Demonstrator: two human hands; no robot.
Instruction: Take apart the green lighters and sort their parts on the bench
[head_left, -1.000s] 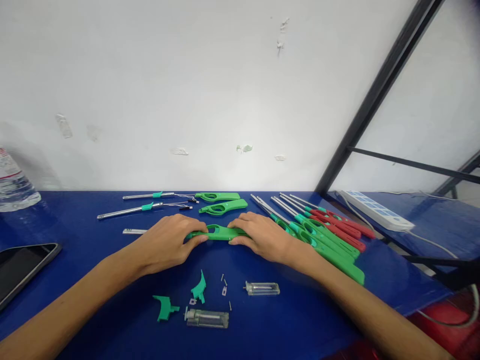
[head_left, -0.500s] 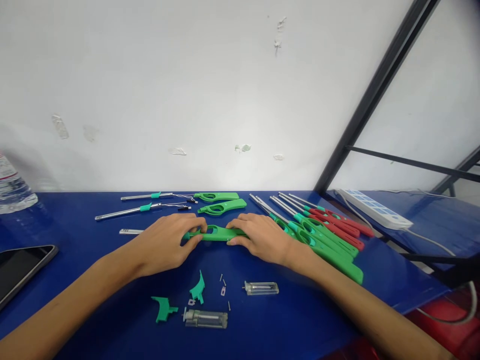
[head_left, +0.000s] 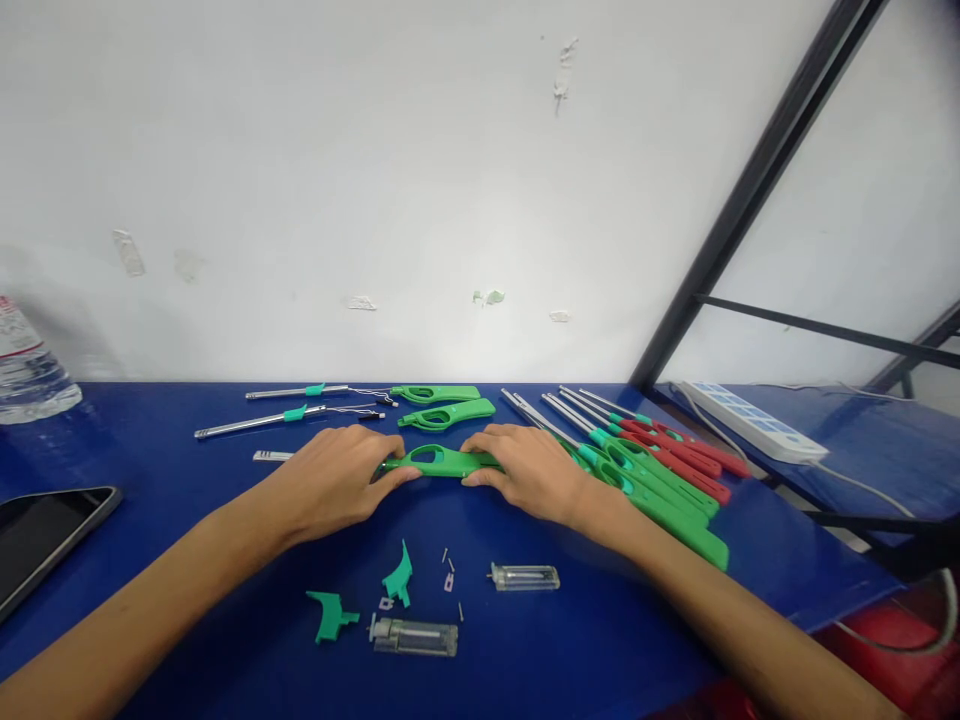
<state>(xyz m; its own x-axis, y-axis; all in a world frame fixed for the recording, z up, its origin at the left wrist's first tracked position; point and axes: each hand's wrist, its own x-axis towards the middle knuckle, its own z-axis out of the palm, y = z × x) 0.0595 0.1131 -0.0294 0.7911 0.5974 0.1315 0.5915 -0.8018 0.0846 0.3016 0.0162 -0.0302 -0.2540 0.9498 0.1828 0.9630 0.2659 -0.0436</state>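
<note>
A green utility lighter (head_left: 444,462) lies across the middle of the blue table, between my hands. My left hand (head_left: 334,482) grips its front end by the trigger opening, fingers above and thumb below. Past that hand, the tip of a metal tube (head_left: 271,456) pokes out to the left. The handle's right end is pinched by my right hand (head_left: 534,475), which hides it. Nearer to me lie two teal triggers (head_left: 330,616), two clear fuel tanks (head_left: 414,637), several tiny screws (head_left: 460,611) and small pale clips (head_left: 449,582).
Behind my hands are two green handle shells (head_left: 445,413) and two metal tubes (head_left: 261,424) with wires. Several red and green lighters (head_left: 660,485) lie at right, near a power strip (head_left: 750,422). A phone (head_left: 52,535) and a water bottle (head_left: 30,370) are at left.
My left thumb has stretched rightward along the lighter, and the teal piece at its front is now covered. The metal tube tip has shifted slightly right. The view has moved a little.
</note>
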